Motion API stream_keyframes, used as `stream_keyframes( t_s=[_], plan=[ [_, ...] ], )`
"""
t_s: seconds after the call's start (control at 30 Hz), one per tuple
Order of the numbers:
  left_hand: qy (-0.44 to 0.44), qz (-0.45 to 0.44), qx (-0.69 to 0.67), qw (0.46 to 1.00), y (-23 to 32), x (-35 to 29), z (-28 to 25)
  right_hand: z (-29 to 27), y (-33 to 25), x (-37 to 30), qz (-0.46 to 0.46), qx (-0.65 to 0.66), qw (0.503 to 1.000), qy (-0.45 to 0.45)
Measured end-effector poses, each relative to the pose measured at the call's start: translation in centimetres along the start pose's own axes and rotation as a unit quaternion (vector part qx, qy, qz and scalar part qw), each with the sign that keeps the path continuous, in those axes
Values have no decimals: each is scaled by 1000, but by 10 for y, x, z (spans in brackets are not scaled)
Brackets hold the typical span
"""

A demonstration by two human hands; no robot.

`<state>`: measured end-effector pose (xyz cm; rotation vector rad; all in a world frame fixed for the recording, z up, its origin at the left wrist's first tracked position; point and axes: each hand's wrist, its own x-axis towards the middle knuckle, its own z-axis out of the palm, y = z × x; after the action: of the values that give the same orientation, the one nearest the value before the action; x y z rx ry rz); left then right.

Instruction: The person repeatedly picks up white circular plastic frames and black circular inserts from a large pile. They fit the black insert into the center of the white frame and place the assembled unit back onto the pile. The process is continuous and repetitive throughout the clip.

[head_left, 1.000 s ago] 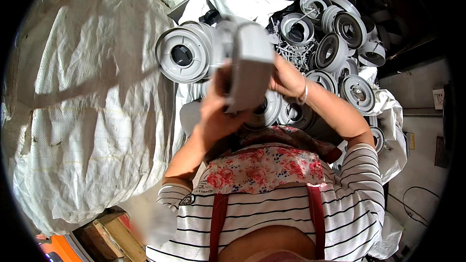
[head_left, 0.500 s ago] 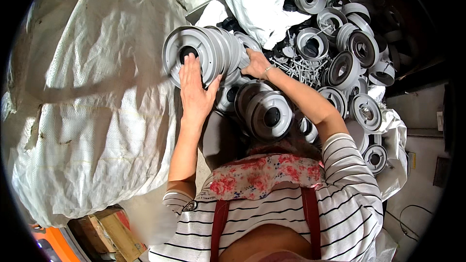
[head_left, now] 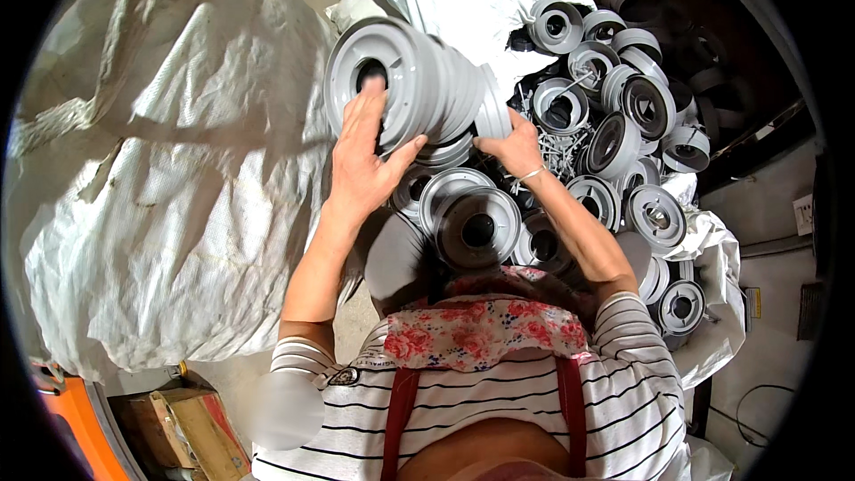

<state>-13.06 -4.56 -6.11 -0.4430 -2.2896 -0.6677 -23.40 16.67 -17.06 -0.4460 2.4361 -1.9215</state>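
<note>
A long stack of round grey plastic rims (head_left: 436, 85) lies on its side between my two hands. My left hand (head_left: 363, 151) presses its palm and fingers over the stack's left end, by the dark centre hole. At the other end my right hand (head_left: 515, 147) grips the last rim, with the thumb at its lower edge. Below the stack more grey rims (head_left: 476, 230) rest near my lap, and one shows a wide dark hole. White plastic pins (head_left: 559, 153) lie in a loose heap just right of my right hand.
A big white woven sack (head_left: 178, 169) fills the left side. Another white sack (head_left: 490, 0) lies at the top, beside a pile of grey rims (head_left: 614, 134) on the right. A cardboard box (head_left: 200, 432) and something orange (head_left: 85, 428) are at the lower left.
Both hands have shifted the stack of rims up and to the right, and it now sits clear above the rims near my lap. My right hand has moved right with its end.
</note>
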Motion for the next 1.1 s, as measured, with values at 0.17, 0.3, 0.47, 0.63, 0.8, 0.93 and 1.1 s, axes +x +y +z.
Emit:
stream_keyframes(
  t_s=[0.17, 0.3, 0.47, 0.63, 0.8, 0.93, 1.1],
  plan=[
    [1, 155, 4, 988, 48, 51, -28, -34, -51, -25, -67, 17, 992, 102],
    [53, 304, 59, 949, 100, 112, -91, -61, -127, -12, -194, 70, 954, 217],
    [160, 387, 141, 897, 119, 186, -242, -44, -330, 63, -430, 91, 890, 120],
    [279, 173, 366, 871, 137, 223, -443, 6, -532, 135, -572, -35, 816, 77],
    [-30, -242, 377, 894, 87, 150, -515, 49, -511, 172, -470, -233, 850, -53],
    [-145, -188, 589, 773, 108, 111, -508, 66, -456, 116, -513, -179, 791, -281],
    [-143, -213, 586, 769, 118, 130, -492, 40, -449, 138, -492, -269, 818, -130]
  ],
)
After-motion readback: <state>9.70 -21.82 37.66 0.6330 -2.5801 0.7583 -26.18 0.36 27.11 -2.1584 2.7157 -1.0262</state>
